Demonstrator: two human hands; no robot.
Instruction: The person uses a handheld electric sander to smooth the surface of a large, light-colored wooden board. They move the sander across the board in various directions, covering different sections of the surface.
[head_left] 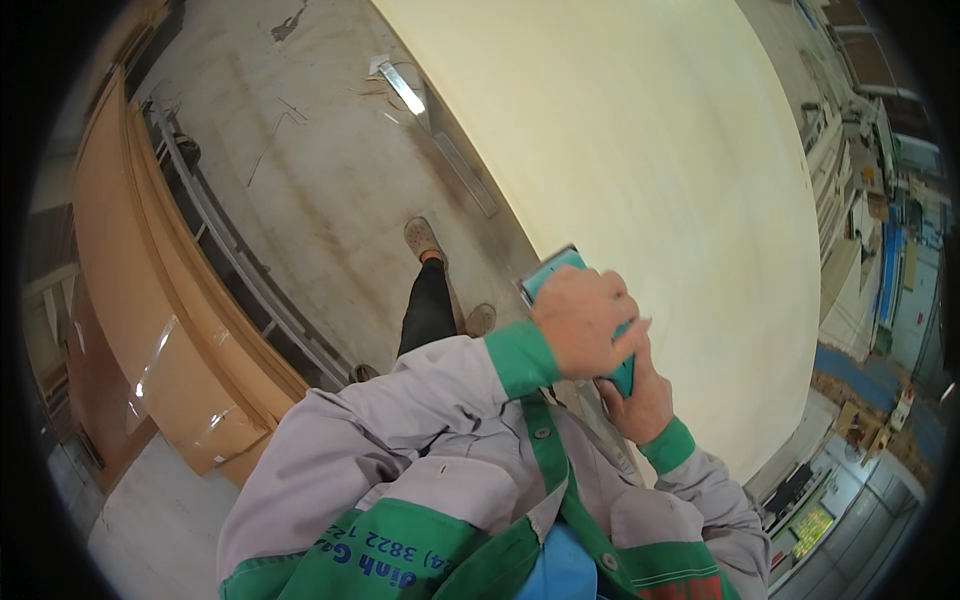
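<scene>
A long teal hand tool [556, 271] with a dark, flat front end lies along the near left edge of a large cream-coloured panel [640, 130]. My left hand [583, 318] is closed over the top of its front part. Behind it, my right hand [642, 396] grips the rear of the same tool, with the thumb close to the left fingers. Much of the tool is hidden under my hands, and its exact kind cannot be made out. Its underside, where it meets the panel edge, does not show either.
Leaning stacks of brown boards [170, 290] stand at the left beside a metal rail [215, 225]. Metal strips [402, 88] and thin wires lie on the concrete floor [320, 130]. Another person's leg and shoe [423, 238] show near the panel. Stacked boards [850, 270] line the right.
</scene>
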